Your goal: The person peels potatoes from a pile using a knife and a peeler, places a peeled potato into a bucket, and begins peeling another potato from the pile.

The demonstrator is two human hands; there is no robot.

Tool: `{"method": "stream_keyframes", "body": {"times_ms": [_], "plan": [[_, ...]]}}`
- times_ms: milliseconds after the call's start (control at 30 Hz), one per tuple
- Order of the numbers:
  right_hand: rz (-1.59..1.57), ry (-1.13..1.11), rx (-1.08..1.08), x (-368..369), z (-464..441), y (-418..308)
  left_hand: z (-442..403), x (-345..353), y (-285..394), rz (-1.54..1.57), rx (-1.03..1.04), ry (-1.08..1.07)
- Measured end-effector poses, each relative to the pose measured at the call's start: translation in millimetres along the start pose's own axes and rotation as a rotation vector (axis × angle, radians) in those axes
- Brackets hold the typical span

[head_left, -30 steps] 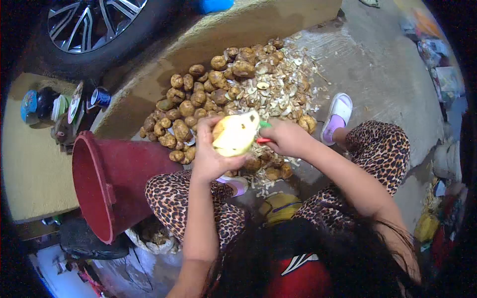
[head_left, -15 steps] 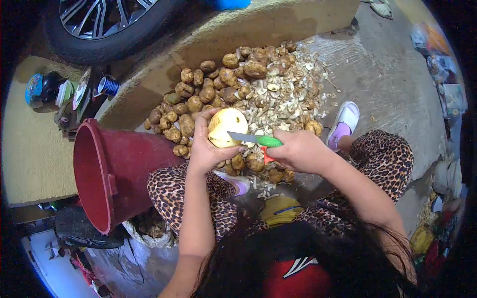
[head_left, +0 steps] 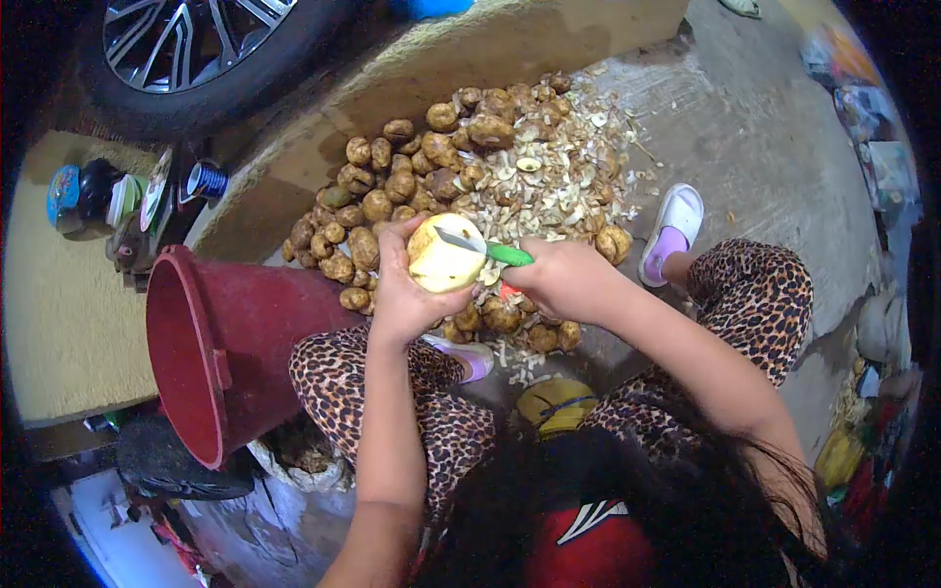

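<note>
My left hand (head_left: 397,294) is wrapped around a large peeled potato (head_left: 438,269), pale yellow with a few dark spots. My right hand (head_left: 557,281) grips the green handle of a knife (head_left: 508,255). Its blade lies across the upper face of the potato, the tip towards the left. Whether the edge cuts into the flesh, I cannot tell. A small orange-red piece (head_left: 509,290) shows just under my right hand. Beyond both hands lies a heap of unpeeled brown potatoes (head_left: 377,205), with many pale peelings (head_left: 549,201) spread to its right.
A large dark red bucket (head_left: 265,304) lies tipped at my left, its mouth facing left. Behind the heap runs a low concrete ledge (head_left: 392,83) with a car wheel (head_left: 186,44) above it. A yellow container (head_left: 554,404) is between my legs. Bags and clutter (head_left: 872,127) line the right side.
The knife has moved left and up across the potato, its blade now over the upper face. My right hand has come closer to my left. The view has shifted slightly.
</note>
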State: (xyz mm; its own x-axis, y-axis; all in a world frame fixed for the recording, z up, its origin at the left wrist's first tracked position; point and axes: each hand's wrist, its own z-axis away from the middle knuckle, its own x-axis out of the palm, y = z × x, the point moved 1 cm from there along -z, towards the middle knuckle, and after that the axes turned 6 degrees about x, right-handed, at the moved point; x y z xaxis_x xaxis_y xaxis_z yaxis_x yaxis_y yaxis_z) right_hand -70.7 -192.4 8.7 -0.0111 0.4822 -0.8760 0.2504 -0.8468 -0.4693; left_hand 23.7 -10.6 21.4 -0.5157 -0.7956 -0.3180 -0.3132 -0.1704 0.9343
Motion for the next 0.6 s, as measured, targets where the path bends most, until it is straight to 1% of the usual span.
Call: {"method": "stream_keyframes", "body": {"times_ms": [100, 200, 267, 300, 367, 400, 500, 533, 600], "plan": [[-0.034, 0.032, 0.016, 9.7, -1.1, 5.6, 0.5, 3.0, -3.0, -0.164, 0.073, 0.06], [0.021, 0.034, 0.012, 9.3, -3.4, 11.6, 0.2, 3.3, 2.3, -0.099, 0.044, 0.027], [0.054, 0.04, -0.007, 4.5, -6.3, 15.5, -0.3, 2.4, -3.6, 0.058, 0.0, 0.013], [-0.063, 0.055, -0.024, 4.6, -5.8, 13.5, 0.1, 2.0, -5.2, 0.135, -0.023, 0.005], [-0.292, 0.09, -0.056, 3.0, -5.9, 10.2, -1.7, 3.9, -1.2, 0.024, 0.004, 0.033], [-0.445, 0.02, -0.03, 3.3, -6.2, 8.4, -2.4, 5.5, -0.1, -0.032, 0.017, 0.044], [-0.782, -0.251, 0.149, -6.3, -5.5, 4.3, 0.4, 8.7, -3.0, -0.112, 0.013, 0.066], [-0.768, -0.252, 0.121, -9.5, -6.0, 3.9, 0.8, 7.7, -3.1, -0.12, 0.024, 0.06], [-0.439, -0.07, 0.008, -3.8, -3.5, 6.8, -0.3, 7.1, -3.6, -0.137, 0.053, 0.046]]}}
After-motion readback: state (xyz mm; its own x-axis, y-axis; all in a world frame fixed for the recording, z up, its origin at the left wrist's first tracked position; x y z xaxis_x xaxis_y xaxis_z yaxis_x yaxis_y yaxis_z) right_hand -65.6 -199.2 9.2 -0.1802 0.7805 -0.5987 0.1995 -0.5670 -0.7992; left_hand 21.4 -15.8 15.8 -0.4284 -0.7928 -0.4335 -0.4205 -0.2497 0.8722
